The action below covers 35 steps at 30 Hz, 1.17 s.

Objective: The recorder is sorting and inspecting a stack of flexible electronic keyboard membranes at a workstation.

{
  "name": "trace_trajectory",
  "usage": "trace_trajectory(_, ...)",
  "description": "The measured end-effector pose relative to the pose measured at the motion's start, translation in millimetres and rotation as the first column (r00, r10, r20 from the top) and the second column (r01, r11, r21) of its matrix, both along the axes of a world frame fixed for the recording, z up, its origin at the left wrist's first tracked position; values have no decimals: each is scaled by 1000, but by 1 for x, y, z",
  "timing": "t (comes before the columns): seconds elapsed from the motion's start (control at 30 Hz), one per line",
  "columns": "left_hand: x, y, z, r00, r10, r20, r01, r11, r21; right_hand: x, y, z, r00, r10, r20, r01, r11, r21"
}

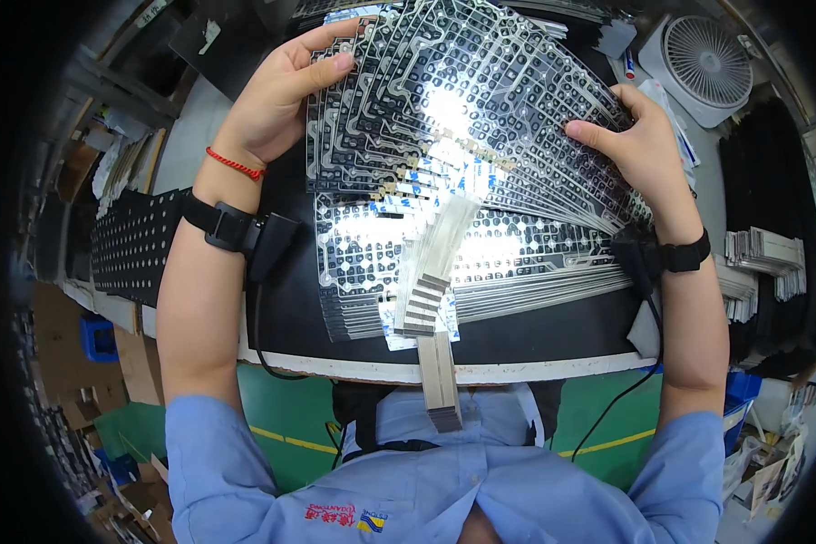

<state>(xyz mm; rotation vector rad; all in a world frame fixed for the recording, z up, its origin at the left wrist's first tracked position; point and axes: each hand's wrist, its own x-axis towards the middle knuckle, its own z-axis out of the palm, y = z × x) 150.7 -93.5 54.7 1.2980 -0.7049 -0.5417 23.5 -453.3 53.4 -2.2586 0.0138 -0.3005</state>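
Observation:
Both my hands hold a fanned stack of thin, clear keyboard membrane sheets (508, 100) printed with black pads and silver traces. My left hand (290, 82) pinches the far left edge, thumb on top and fingers underneath. At the right edge my right hand (630, 136) grips the fan with its thumb on the upper face. Pale ribbon tails (440, 249) from the fanned sheets hang toward me. Beneath lies a second stack of the same membrane sheets (553, 245), its bundled ribbon tails (438, 381) reaching over the table's front edge.
A black mat (535, 335) covers the table. A white fan (703, 63) stands at the far right. More stacked sheets with pale tails (766, 258) lie to the right, and a black perforated panel (136, 240) is at the left. Cables (261, 335) hang from both wrist-strapped devices.

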Motion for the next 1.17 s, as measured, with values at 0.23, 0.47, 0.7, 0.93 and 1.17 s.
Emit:
trace_trajectory(0.23,-2,-3,0,998,43,48,-41,998,-43,0,1,1,1000,10,17,-11,999,30)
trace_trajectory(0.47,2,-2,-2,998,34,55,-33,999,-13,-2,2,1,1000,21,-9,-20,997,73)
trace_trajectory(0.7,1,-2,0,1000,4,16,-3,998,-63,0,1,-1,999,42,-16,-39,990,133)
trace_trajectory(0.93,4,3,-2,996,52,76,-55,998,41,3,-8,-7,1000,29,10,-29,998,61)
trace_trajectory(1.17,13,8,-7,998,69,-2,-69,997,17,6,-14,-9,999,38,-5,-38,993,111)
